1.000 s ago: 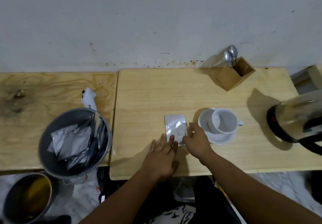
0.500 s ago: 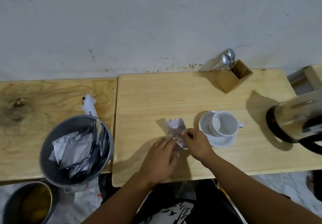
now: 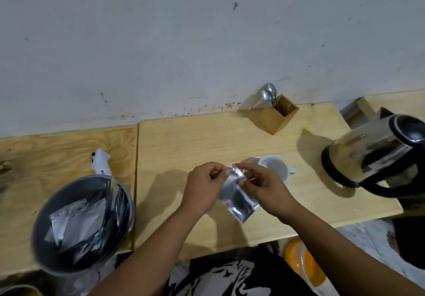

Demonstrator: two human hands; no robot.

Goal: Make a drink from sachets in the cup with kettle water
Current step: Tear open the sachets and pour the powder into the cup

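A silver foil sachet (image 3: 238, 195) hangs in the air above the wooden table (image 3: 184, 143), held by its top edge. My left hand (image 3: 203, 186) pinches the top left corner and my right hand (image 3: 264, 186) pinches the top right. Just behind my right hand stands the white cup (image 3: 276, 168) on its saucer, partly hidden by my fingers. The steel kettle (image 3: 377, 155) with a black handle stands at the right end of the table.
A grey bucket (image 3: 80, 222) full of used silver sachets sits at the left. A white object (image 3: 101, 162) lies behind it. A wooden holder (image 3: 279, 117) with spoons stands by the wall. An orange-lidded container (image 3: 303, 263) sits below the table edge.
The sachet lay flat on the table a second ago; both hands have lifted it off the table and now hold it up by its top edge.
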